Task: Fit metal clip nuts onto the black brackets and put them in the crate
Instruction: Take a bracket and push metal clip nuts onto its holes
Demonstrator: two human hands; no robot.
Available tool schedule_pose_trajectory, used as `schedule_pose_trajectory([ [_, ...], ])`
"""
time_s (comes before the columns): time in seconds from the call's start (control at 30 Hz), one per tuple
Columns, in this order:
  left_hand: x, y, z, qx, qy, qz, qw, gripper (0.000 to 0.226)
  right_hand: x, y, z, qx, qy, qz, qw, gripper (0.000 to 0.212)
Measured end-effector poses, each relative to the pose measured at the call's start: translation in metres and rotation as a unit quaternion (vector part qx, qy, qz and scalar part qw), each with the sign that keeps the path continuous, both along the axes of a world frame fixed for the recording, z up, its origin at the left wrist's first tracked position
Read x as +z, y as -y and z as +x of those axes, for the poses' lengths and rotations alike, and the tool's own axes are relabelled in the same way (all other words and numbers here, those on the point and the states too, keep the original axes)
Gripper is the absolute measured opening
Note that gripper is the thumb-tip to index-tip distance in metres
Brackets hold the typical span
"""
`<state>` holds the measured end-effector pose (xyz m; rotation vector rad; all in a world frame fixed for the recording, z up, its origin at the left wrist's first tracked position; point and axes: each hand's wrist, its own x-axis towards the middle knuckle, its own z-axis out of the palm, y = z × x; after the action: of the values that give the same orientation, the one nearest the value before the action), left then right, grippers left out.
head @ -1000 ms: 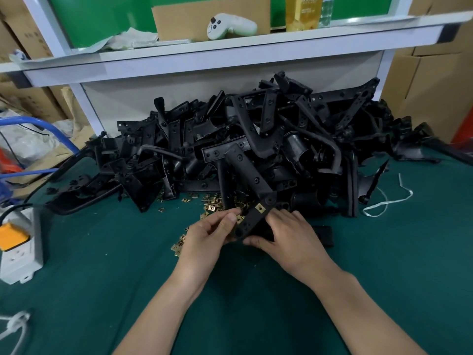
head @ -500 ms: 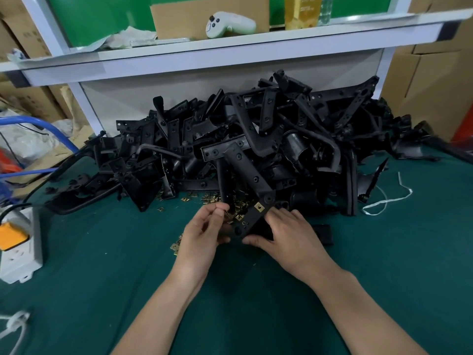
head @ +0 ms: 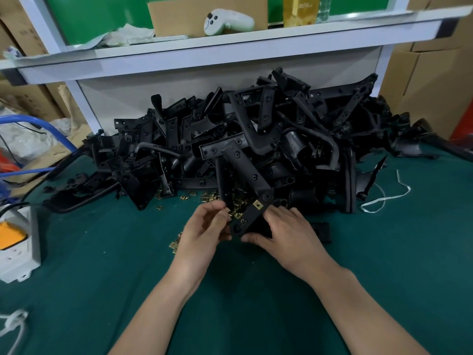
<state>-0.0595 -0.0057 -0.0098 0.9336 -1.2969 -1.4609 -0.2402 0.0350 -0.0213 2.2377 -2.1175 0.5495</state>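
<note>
With my right hand gripping the flat black plastic bracket, I'd slide the small brass metal clip nut pinched in my left hand squarely onto its edge.

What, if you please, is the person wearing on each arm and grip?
Nothing that shows. The left arm and the right arm are bare down to the picture's bottom edge, with no sleeve or cuff in view. The left grip and the right grip carry no glove, and I see no ring, watch or band at either wrist.
</note>
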Motion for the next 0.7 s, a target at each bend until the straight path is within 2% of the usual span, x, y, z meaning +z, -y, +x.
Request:
schedule_pose_trajectory([
  [0.27, 0.0014, -0.0013, 0.0041, -0.025, 0.040, -0.009, 0.999, 0.022, 0.0024, -0.0009, 0.0004, 0.003, 0.003, 0.010, 1.000, 0.072],
  [0.7, -0.0039, 0.0013, 0.0022, -0.013, 0.053, -0.005, 0.998, 0.017, 0.0038, -0.0014, 0.0011, 0.002, 0.002, 0.013, 1.000, 0.072],
])
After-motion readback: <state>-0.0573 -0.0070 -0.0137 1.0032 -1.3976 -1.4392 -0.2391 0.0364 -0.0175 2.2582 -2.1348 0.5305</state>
